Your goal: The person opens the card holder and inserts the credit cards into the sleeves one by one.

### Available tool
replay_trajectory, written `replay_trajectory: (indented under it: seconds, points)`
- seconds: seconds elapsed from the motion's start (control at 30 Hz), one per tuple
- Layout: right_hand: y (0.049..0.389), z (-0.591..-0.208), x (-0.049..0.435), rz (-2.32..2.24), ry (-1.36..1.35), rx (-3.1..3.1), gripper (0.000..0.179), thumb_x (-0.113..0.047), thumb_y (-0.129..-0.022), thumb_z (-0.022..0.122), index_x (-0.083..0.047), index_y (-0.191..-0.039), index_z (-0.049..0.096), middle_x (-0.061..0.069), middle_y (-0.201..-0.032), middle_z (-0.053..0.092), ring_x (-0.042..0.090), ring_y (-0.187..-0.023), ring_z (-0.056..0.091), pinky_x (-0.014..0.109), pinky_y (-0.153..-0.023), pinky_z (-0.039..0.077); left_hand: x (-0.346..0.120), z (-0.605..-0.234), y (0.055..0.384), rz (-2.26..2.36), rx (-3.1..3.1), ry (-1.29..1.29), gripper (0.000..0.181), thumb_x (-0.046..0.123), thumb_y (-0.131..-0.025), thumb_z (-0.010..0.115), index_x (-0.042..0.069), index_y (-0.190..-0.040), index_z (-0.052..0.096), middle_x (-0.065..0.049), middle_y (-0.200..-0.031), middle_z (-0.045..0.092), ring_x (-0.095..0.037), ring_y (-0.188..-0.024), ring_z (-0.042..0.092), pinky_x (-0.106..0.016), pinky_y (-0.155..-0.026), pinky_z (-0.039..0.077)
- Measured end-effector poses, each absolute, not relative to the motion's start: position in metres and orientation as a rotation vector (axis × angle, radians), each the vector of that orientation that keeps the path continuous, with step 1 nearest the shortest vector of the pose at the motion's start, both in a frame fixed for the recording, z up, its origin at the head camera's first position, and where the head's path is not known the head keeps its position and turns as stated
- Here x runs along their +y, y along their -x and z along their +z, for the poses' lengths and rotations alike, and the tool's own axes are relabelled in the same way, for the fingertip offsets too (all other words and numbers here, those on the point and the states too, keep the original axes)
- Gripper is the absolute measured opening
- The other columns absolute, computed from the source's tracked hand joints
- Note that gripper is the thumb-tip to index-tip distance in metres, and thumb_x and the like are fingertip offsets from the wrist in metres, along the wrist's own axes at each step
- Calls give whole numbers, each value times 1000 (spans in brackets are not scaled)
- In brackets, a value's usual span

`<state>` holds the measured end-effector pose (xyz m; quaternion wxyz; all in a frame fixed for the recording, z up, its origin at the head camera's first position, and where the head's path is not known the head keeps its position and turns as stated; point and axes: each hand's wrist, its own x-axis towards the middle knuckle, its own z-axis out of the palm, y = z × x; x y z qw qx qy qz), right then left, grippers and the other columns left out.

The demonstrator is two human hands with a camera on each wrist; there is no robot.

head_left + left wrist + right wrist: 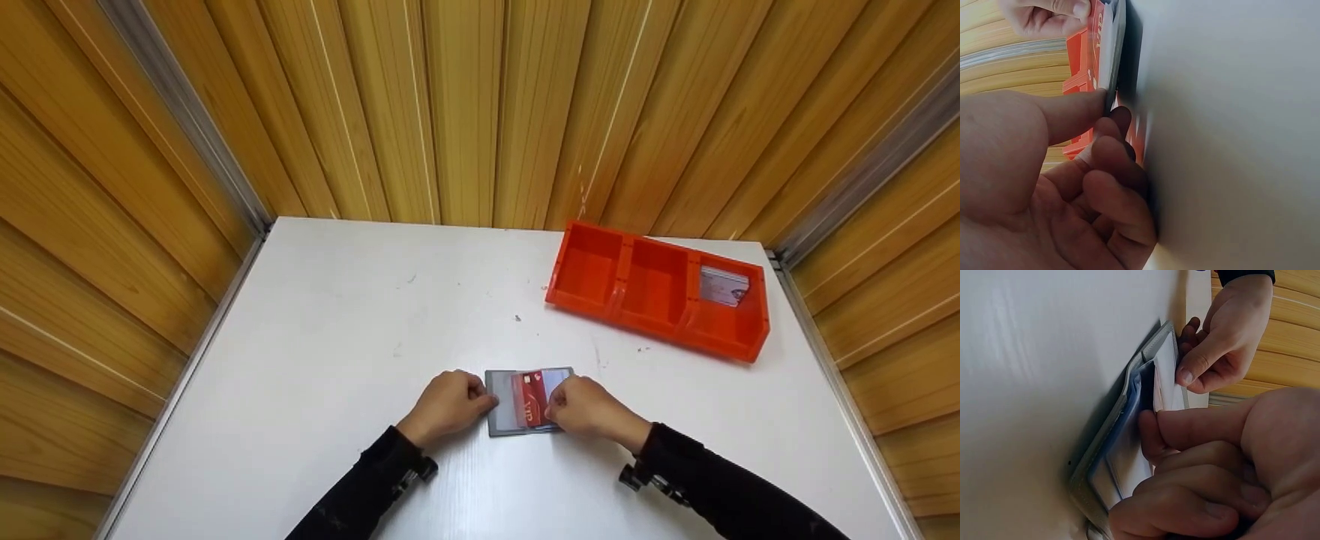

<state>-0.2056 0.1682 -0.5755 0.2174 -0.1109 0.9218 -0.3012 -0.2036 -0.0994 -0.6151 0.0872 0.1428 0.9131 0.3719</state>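
A grey card holder [502,420] lies spread open on the white table, with clear plastic sleeves [1120,461] inside. My left hand [452,405] pinches its left edge, thumb on top and fingertips under the cover in the left wrist view. A red card [533,397] marked VIP sits over the middle of the holder, its edge inside a clear sleeve. At the card's right side, my right hand [589,406] pinches it between thumb and index finger. The other right fingers are curled over the right-hand sleeves and partly hide them.
An orange-red bin [652,289] with three compartments stands at the back right of the table. Its right compartment contains pale cards [723,286]. Wood-patterned walls [465,112] enclose the table [337,315] at the back and both sides.
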Motion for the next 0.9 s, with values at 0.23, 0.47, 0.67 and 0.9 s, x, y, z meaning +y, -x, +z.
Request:
replay_trajectory:
  seconds: [0.23, 0.47, 0.67, 0.9]
  points:
    - [207, -575, 168, -828, 315, 2534, 20, -3, -91, 69, -4, -71, 74, -3, -67, 60, 16, -69, 52, 30, -63, 40, -100, -615, 203, 1111, 2717, -415, 29, 32, -101, 77, 17, -76, 75, 13, -65, 55, -5, -69, 49, -25, -68, 39]
    - [209, -573, 170, -796, 294, 2547, 20, -8, -92, 70, -8, -74, 77, -4, -71, 60, 16, -73, 52, 30, -66, 41, -100, -615, 204, 1108, 2734, -442, 27, 29, -102, 75, 14, -80, 78, 12, -68, 59, -6, -71, 50, -25, -69, 42]
    - [209, -575, 167, -823, 331, 2531, 19, -9, -93, 72, -6, -75, 77, -5, -70, 59, 16, -72, 52, 30, -66, 42, -99, -615, 203, 1095, 2755, -434, 27, 29, -101, 76, 15, -78, 76, 11, -69, 59, -7, -71, 50, -26, -68, 42]
    - [208, -574, 160, -816, 282, 2515, 19, -9, -95, 72, -7, -77, 77, -2, -72, 60, 17, -75, 54, 31, -67, 43, -97, -615, 203, 1107, 2741, -393, 29, 30, -101, 75, 16, -75, 74, 12, -68, 56, -7, -70, 50, -26, -69, 41]
